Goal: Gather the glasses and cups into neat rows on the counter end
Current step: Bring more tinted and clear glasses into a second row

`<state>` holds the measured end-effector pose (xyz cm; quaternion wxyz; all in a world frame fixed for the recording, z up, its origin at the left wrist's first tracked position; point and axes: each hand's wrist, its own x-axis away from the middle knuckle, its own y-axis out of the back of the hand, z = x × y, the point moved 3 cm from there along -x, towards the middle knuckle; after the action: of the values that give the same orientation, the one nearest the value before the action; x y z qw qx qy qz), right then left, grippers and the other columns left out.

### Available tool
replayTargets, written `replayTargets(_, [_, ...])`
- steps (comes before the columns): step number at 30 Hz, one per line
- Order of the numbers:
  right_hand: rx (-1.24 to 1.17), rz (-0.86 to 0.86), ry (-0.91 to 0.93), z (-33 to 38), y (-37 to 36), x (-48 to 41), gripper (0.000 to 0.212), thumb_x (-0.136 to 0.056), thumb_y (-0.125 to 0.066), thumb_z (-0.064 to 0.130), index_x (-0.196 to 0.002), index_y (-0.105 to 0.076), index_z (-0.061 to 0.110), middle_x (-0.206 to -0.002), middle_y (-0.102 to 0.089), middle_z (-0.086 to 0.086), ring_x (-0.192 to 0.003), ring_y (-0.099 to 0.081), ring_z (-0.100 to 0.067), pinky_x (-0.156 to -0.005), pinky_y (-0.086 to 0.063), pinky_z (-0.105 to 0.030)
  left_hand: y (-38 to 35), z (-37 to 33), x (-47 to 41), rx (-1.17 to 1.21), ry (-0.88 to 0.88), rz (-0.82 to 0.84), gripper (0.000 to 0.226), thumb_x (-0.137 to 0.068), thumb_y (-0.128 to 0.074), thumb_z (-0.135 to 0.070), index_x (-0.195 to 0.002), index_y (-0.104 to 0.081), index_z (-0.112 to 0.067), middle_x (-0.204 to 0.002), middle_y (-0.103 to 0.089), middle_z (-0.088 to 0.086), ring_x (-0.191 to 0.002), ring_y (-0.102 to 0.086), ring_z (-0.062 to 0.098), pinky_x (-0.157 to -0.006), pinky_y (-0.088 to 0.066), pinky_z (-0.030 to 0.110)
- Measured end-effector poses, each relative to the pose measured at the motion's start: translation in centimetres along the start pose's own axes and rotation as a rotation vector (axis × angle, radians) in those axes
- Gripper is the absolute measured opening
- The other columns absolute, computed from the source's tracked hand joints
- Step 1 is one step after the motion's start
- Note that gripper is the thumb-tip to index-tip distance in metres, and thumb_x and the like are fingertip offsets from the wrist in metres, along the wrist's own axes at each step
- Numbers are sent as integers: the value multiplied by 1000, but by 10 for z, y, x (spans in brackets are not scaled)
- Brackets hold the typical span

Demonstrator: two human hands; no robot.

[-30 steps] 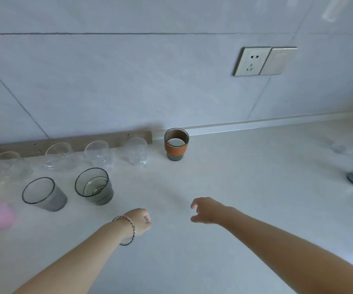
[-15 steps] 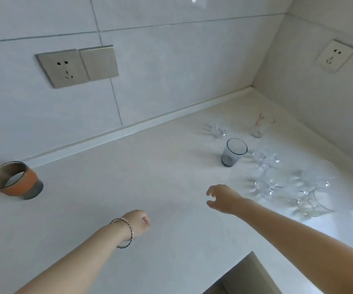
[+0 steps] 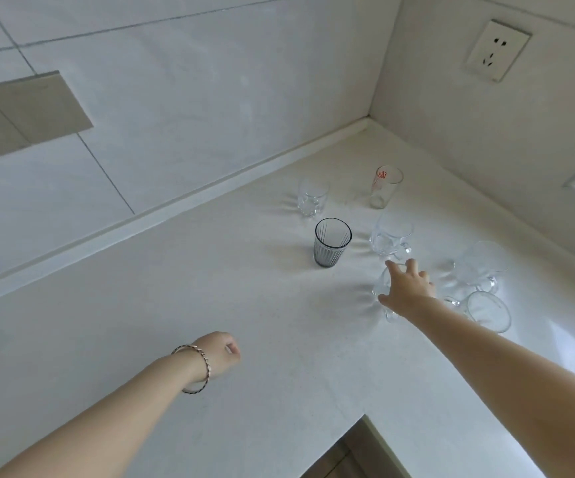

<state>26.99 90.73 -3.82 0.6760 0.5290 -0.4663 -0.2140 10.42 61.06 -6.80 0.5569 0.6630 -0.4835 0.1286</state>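
Glass (image 3: 391, 313) beneath the right hand (image 3: 406, 289) is mostly hidden, grip unclear.

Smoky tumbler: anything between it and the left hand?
No. The head view shows only bare white counter from the left hand to the smoky tumbler. The right hand, curled round a clear glass, is off to the side.

Red print sits just under the rim of the tall clear glass (image 3: 385, 191). Characters too small and blurred to read. No other lettering legible.
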Motion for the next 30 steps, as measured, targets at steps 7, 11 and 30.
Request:
replayTargets(7, [17,1,166,19,2,3,70,-74,-73,29,-137,-42,33,-130,-38,-6,-114,-41,-33,-87,-48,-34,1,30,3,48,75,-15,23,-89,-45,-23,-67,-46,-29,-71,-51,-12,-78,-55,18,-62,-41,21])
replayTargets(11, [66,45,382,76,-9,40,73,-72,-73,34,-138,-40,35,-131,-38,-1,-117,-41,-27,-84,-48,-32,-6,67,19,89,131,-5,22,-89,-45,-23,-68,-48,-30,-82,-55,-8,-82,-55,17,-75,-46,26])
replayTargets(30, [219,169,1073,464,-130,318,77,-73,-72,38,-141,-35,34,-140,-34,3,-124,-40,-21,-91,-46,-29,-8,447,224,406,460,-193,19,-88,-44,-19,-71,-48,-28,-68,-50,-11,-79,-54,17,-58,-38,20])
